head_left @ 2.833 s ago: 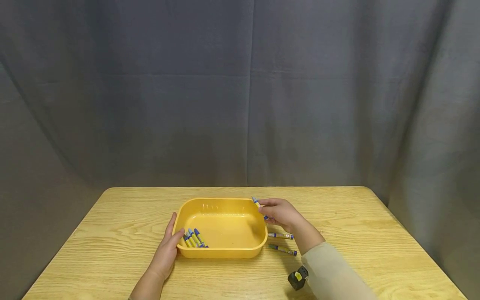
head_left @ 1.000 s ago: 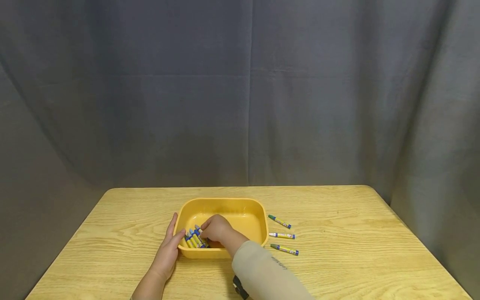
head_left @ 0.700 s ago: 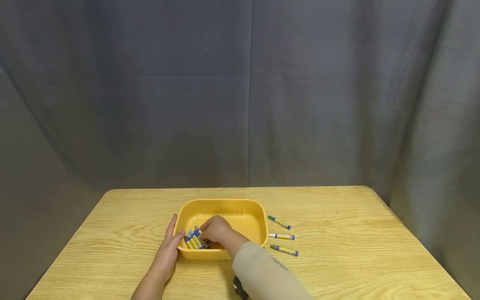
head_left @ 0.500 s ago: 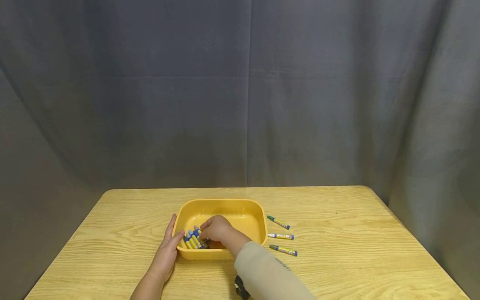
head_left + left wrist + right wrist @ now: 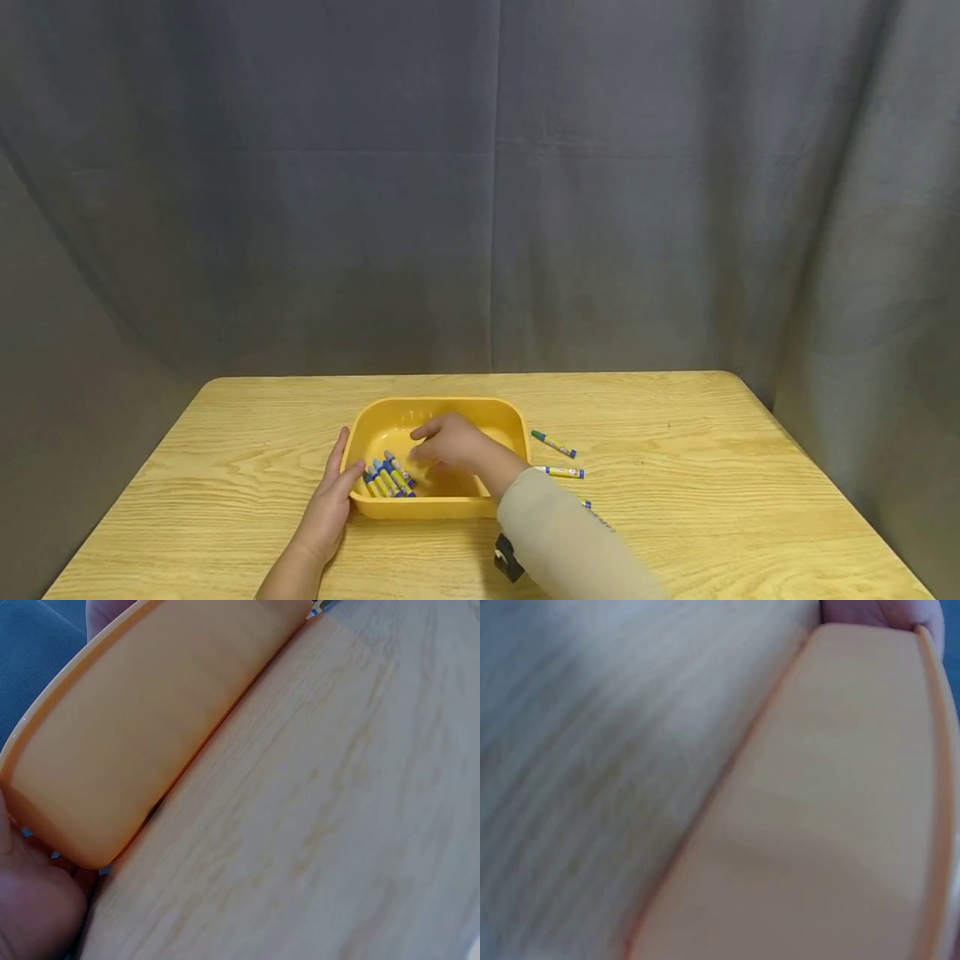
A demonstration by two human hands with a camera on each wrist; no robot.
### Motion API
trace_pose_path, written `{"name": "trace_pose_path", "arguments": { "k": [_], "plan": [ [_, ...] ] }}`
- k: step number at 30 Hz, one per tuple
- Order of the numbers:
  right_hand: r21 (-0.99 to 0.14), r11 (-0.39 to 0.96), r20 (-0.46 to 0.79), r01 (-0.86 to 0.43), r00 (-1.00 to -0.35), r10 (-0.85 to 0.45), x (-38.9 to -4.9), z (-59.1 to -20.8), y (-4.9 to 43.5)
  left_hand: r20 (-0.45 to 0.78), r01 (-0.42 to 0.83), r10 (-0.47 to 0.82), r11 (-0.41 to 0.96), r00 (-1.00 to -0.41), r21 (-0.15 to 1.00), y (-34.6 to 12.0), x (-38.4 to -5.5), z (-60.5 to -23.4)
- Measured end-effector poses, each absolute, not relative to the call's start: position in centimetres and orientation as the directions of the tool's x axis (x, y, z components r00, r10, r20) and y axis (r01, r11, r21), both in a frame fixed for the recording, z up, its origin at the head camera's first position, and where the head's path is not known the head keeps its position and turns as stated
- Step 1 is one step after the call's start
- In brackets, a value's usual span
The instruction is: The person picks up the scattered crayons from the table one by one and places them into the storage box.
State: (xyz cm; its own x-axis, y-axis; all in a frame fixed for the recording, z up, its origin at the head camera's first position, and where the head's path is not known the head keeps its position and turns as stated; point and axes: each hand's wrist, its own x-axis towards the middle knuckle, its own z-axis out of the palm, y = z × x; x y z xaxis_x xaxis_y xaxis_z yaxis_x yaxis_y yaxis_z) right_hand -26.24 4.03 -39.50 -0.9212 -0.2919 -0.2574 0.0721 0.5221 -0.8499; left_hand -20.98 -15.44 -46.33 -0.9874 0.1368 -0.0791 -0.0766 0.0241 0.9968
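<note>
In the head view, a yellow tray (image 5: 427,508) stands on the table. My left hand (image 5: 326,508) holds its left end, thumb over the rim and fingers along the outside; the left wrist view shows part of this hand (image 5: 37,900) at the tray's corner. Several crayons (image 5: 390,481) with yellow wrappers and blue ends lie side by side in the tray's left part. Over the tray's middle, my right hand (image 5: 453,442) hovers with loosely extended fingers, slightly blurred, apart from the crayons, and nothing shows in it. The right wrist view shows the tray's outer wall (image 5: 802,802).
Right of the tray on the wooden table (image 5: 712,500) lie a green-tipped crayon (image 5: 553,443), a white-tipped crayon (image 5: 562,472) and a third crayon (image 5: 587,504), mostly hidden by the right sleeve. A grey curtain (image 5: 480,208) hangs behind the table.
My right hand brought a crayon from the tray's right side, laid it beside the others, let go and has drawn up and rightward. The left hand keeps its hold on the tray.
</note>
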Motion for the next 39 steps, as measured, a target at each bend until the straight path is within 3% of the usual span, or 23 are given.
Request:
{"name": "trace_pose_path", "arguments": {
  "k": [8, 21, 39],
  "plan": [
    [-0.862, 0.506, -0.233, 0.016, -0.900, -0.369, -27.2, -37.3, 7.8, -0.087, -0.085, 0.125, 0.021, -0.988, 0.996, -15.5, -20.8, -46.1],
    [-0.867, 0.497, -0.185, 0.047, -0.955, -0.232, -28.3, -35.3, 15.6, -0.073, -0.072, 0.135, 0.013, -0.988, 0.997, -15.2, -20.9, -46.0],
    [-0.829, 0.541, -0.237, 0.141, -0.965, -0.112, -27.6, -39.8, 22.5, -0.102, -0.098, 0.123, 0.039, -0.987, 0.994, -15.1, -20.6, -46.0]
  ]
}}
